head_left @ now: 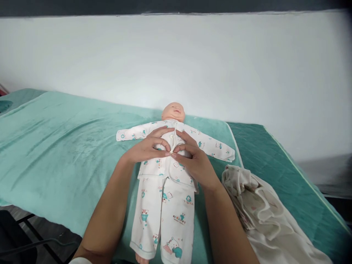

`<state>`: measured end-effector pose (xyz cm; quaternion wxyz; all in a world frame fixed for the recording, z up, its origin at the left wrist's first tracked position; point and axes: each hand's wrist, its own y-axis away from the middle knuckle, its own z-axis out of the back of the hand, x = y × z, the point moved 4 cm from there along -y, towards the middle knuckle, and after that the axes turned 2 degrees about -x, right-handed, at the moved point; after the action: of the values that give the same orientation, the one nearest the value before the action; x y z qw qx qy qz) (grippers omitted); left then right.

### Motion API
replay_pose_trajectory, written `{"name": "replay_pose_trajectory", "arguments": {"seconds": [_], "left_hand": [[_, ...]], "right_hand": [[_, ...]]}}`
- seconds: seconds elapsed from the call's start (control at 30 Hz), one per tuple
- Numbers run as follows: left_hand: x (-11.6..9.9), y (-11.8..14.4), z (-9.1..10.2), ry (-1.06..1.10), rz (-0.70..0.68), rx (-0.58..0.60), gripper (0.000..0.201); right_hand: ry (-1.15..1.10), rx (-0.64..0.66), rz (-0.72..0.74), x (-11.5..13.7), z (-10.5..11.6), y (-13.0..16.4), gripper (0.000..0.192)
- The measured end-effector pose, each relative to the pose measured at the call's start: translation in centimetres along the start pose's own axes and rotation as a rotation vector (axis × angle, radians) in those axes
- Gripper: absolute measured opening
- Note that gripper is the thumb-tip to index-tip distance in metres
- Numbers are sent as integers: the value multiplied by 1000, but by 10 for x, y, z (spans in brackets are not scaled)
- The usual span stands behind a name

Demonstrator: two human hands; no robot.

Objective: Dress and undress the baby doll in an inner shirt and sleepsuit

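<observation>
The head view shows the left hand [147, 148] and right hand [194, 159] pinching the doll's shirt [167, 165] shut mid-chest, trousers [165, 216] already on, lower shirt front not yet closed.

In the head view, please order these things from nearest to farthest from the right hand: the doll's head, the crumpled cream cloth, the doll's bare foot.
From the right hand:
1. Doll's head, just beyond it.
2. Crumpled cream cloth, to its right.
3. Doll's bare foot, at the bottom edge.

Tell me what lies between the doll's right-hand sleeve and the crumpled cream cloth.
Only bare green blanket separates the sleeve from the cream cloth in the head view.
</observation>
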<state>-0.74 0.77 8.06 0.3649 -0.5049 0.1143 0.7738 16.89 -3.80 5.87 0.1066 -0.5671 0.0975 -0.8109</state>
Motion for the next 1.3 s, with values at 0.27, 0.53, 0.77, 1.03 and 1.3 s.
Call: {"name": "replay_pose_trajectory", "arguments": {"seconds": [0.27,0.53,0.77,1.03,1.3], "left_hand": [[0,-1,0,3,-9,-30,19],[2,-3,-1,45,-29,-51,15],[2,-2,1,0,-28,14,18],[4,-2,0,-15,-18,6,17],[-1,-2,-3,-73,-16,-46,15]], "right_hand": [[7,11,33,-3,0,0,17],[45,-24,18,5,-3,2,16],[60,-37,30,3,-3,2,11],[37,-26,35,-1,-1,0,9],[17,-38,18,-2,-1,0,14]]}}
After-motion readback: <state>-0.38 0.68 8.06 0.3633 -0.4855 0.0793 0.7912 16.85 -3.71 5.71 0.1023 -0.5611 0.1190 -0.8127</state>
